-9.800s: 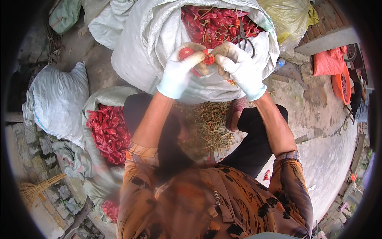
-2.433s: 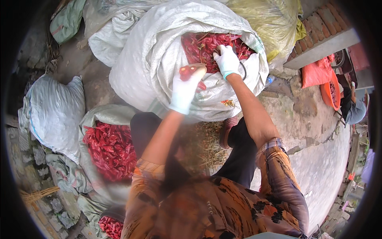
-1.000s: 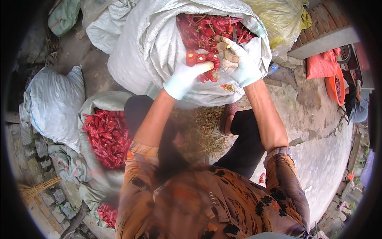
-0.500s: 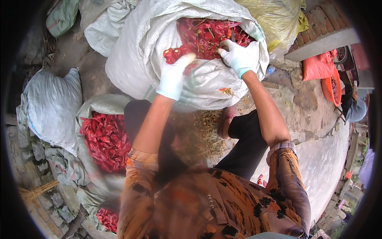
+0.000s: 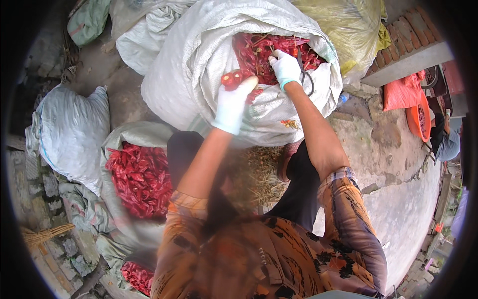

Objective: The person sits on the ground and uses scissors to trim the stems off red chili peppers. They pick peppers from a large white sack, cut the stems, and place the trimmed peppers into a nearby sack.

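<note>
A large white woven sack [image 5: 169, 79] stands open in front of me, with dried red chili peppers [image 5: 254, 50] filling its mouth. My left hand [image 5: 234, 104], in a white glove, is closed around a small bunch of red chili peppers [image 5: 232, 78] over the sack's near rim. Their pale round ends face up. My right hand [image 5: 286, 69], also gloved, reaches onto the peppers with its fingers curled; what they pinch is too small to make out. Dark-handled scissors [image 5: 309, 83] lie against that hand's right side, blades pointing away; whether it grips them I cannot tell.
A second open sack of red chilies [image 5: 139, 179] stands at my left, near a full white sack [image 5: 72, 132]. A yellowish plastic bag [image 5: 343, 25] is behind the large sack. Stem scraps [image 5: 266, 174] litter the ground between my legs. An orange basin [image 5: 419, 119] and another person [image 5: 446, 142] are far right.
My right hand has shifted left over the peppers, and the scissors now show on its right side instead of beneath its fingers. The left hand still holds its bunch. The view has shifted slightly.
</note>
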{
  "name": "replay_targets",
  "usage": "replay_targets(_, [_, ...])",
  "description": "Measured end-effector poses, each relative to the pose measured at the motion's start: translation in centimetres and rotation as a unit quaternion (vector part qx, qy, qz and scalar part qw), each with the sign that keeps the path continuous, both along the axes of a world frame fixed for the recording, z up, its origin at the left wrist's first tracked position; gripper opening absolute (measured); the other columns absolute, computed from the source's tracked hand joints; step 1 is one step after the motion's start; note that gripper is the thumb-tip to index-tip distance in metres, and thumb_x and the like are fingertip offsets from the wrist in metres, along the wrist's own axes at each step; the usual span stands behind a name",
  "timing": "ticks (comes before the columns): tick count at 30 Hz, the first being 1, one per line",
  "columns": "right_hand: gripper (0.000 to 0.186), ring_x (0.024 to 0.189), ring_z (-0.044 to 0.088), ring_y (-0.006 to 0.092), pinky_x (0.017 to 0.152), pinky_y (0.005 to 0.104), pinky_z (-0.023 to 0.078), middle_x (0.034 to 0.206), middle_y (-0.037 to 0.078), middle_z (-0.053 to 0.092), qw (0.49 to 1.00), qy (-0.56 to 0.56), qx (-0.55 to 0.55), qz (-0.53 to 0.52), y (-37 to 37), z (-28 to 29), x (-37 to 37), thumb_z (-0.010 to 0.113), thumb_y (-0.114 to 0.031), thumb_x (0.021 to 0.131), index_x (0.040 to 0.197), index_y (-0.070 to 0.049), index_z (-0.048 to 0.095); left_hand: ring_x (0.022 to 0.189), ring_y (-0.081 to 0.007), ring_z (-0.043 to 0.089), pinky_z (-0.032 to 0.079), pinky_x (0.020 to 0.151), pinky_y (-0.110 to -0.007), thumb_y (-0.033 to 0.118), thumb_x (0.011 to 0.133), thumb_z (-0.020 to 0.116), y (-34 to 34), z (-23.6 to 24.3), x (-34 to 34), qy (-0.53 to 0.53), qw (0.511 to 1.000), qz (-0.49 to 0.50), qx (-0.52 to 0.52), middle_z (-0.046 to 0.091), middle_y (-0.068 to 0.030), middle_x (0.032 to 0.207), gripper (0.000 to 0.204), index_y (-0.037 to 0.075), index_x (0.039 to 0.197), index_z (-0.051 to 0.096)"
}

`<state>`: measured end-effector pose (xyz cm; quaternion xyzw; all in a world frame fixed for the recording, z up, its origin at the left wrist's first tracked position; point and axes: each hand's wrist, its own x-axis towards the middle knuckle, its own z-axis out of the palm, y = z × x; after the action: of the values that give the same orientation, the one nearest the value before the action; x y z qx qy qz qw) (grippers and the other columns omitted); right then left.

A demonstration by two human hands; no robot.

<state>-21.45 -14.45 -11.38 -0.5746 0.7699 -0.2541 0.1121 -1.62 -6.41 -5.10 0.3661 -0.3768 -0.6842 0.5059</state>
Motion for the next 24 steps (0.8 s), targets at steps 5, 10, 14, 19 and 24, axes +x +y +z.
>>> replay_targets(5, [0.04, 0.095, 0.065, 0.0342, 0.082, 0.0421, 0.05, 0.097, 0.017, 0.069, 0.998, -0.044, -0.028, 0.02, 0.6, 0.1, -0.4, 0.063, -0.031, 0.085, 0.122, -0.019, 0.06, 0.074, -0.0152, 0.062, 0.055, 0.074, -0.034, 0.009, 0.085, 0.065, -0.2, 0.3, 0.6, 0.043, 0.998, 0.037, 0.01, 0.063, -0.0042, 0.083, 0.011, 0.002, 0.094, 0.064])
replay_targets(10, [0.046, 0.091, 0.066, 0.0349, 0.081, 0.0436, 0.051, 0.097, 0.018, 0.069, 0.999, 0.02, -0.007, 0.036, 0.6, 1.3, 2.0, 0.064, -0.035, 0.084, 0.127, -0.021, 0.057, 0.072, -0.018, 0.068, 0.048, 0.06, -0.025, 0.017, 0.084, 0.068, 0.1, 0.1, 0.0, -0.027, 0.998, 0.047, 0.017, 0.068, -0.0051, 0.084, 0.019, 0.004, 0.098, 0.065])
replay_targets(14, [0.03, 0.089, 0.065, 0.0353, 0.076, 0.0451, 0.051, 0.092, 0.016, 0.068, 0.998, 0.056, -0.034, 0.013, 0.1, 0.1, 2.3, 0.059, -0.035, 0.087, 0.11, -0.017, 0.064, 0.071, -0.0192, 0.068, 0.047, 0.058, -0.025, 0.018, 0.084, 0.069, -0.1, -0.3, -0.2, -0.033, 0.998, 0.042, 0.034, 0.068, -0.0052, 0.084, 0.02, 0.005, 0.098, 0.065])
replay_targets(19, [0.022, 0.066, 0.064, 0.0254, 0.061, 0.0378, 0.05, 0.082, 0.013, 0.069, 0.991, -0.069, -0.116, 0.016, 0.8, 0.5, 0.4, 0.057, -0.026, 0.091, 0.104, -0.01, 0.067, 0.076, -0.0242, 0.067, 0.057, 0.07, -0.037, 0.014, 0.086, 0.067, -0.9, -0.7, 0.3, 0.052, 0.996, 0.049, 0.051, 0.068, -0.0133, 0.091, 0.021, 0.0, 0.102, 0.063])
replay_targets(24, [0.023, 0.051, 0.047, 0.0045, 0.048, 0.021, 0.038, 0.08, 0.003, 0.066, 0.908, -0.414, -0.052, 0.034, 5.4, 7.1, 1.3, 0.057, -0.019, 0.094, 0.111, -0.005, 0.065, 0.086, -0.028, 0.066, 0.056, 0.08, -0.043, 0.014, 0.087, 0.065, -0.7, 0.0, 0.6, 0.11, 0.987, 0.007, 0.114, 0.066, -0.0194, 0.103, 0.026, -0.001, 0.108, 0.061])
